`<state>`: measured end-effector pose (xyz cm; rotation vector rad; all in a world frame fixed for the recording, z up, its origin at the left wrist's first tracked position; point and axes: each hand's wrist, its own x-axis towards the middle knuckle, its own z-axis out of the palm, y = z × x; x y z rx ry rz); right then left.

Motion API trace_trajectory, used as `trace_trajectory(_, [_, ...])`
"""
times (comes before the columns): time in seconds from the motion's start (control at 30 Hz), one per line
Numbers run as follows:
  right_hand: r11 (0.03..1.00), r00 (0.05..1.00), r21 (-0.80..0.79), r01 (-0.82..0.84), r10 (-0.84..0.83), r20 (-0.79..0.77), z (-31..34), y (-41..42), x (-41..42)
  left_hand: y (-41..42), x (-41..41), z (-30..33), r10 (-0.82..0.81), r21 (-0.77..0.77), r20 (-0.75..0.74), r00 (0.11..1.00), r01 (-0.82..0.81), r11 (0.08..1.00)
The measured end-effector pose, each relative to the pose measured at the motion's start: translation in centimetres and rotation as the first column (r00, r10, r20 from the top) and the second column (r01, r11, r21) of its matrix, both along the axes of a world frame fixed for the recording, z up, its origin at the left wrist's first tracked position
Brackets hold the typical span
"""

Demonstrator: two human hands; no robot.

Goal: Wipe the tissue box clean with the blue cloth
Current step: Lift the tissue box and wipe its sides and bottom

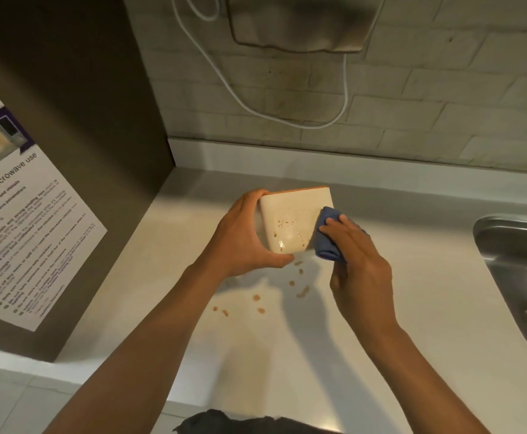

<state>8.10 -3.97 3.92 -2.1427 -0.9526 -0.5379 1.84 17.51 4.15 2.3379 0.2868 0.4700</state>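
The tissue box is tipped up just above the counter, and its shiny white face has brown spots and wet streaks, so it looks hard, light and a bit slippery. The left hand wraps its fingers and thumb around the box's left edge, which seems a good place to hold. The right hand pinches the soft blue cloth and presses it on the right side.
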Motion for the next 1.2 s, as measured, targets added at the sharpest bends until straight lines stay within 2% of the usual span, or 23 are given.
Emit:
trace_trajectory(0.13, [0.999, 1.000, 0.026, -0.018, 0.017, 0.025, 0.8, 3.2, -1.4, 0.4, 0.7, 0.1, 0.017, 0.005, -0.004, 1.000, -0.017, 1.000])
trace_trajectory(0.3, [0.992, 0.994, -0.063, -0.107, 0.108, 0.019, -0.1, 3.6, -3.2, 1.0, 0.7, 0.1, 0.006, -0.015, -0.013, 1.000, -0.006, 1.000])
trace_trajectory(0.53, [1.000, 1.000, 0.008, -0.014, 0.015, -0.009, 2.8, 4.6, 0.3, 0.4, 0.7, 0.8, 0.033, -0.015, 0.006, 0.999, -0.033, 0.999])
trace_trajectory(0.73, [0.993, 0.992, 0.001, -0.122, 0.122, -0.036, 0.3, 3.3, -3.4, 0.9, 0.8, 0.8, -0.010, -0.010, -0.014, 1.000, 0.010, 1.000])
trace_trajectory(0.87, [0.999, 0.999, -0.037, -0.014, 0.012, -0.053, 2.5, 3.3, -0.4, 0.2, 0.7, 0.8, 0.027, 0.025, -0.034, 0.999, -0.026, 0.999])
trace_trajectory(0.93, [0.997, 0.996, 0.070, 0.021, -0.015, -0.082, 3.4, 5.0, -0.3, 0.3, 0.6, 1.0, 0.016, 0.025, -0.024, 1.000, -0.015, 1.000])
trace_trajectory(0.97, [0.995, 0.992, 0.090, -0.035, 0.046, -0.121, 3.6, 5.6, -1.0, 0.5, 0.6, 1.0, 0.001, 0.017, -0.025, 1.000, 0.000, 1.000])
trace_trajectory(1.03, [0.987, 0.987, -0.045, -0.153, 0.151, -0.061, 2.9, 6.2, -3.0, 1.1, 0.5, 1.0, -0.017, -0.013, -0.035, 0.999, 0.017, 1.000])
trace_trajectory(1.07, [0.983, 0.984, -0.048, -0.174, 0.173, -0.032, 2.1, 5.8, -3.5, 1.3, 0.6, 0.9, -0.015, -0.011, -0.040, 0.999, 0.015, 1.000])
trace_trajectory(1.2, [0.992, 0.992, 0.008, -0.123, 0.123, -0.026, 2.0, 3.8, -1.7, 0.7, 0.5, 0.8, -0.001, 0.009, -0.036, 0.999, 0.001, 1.000])
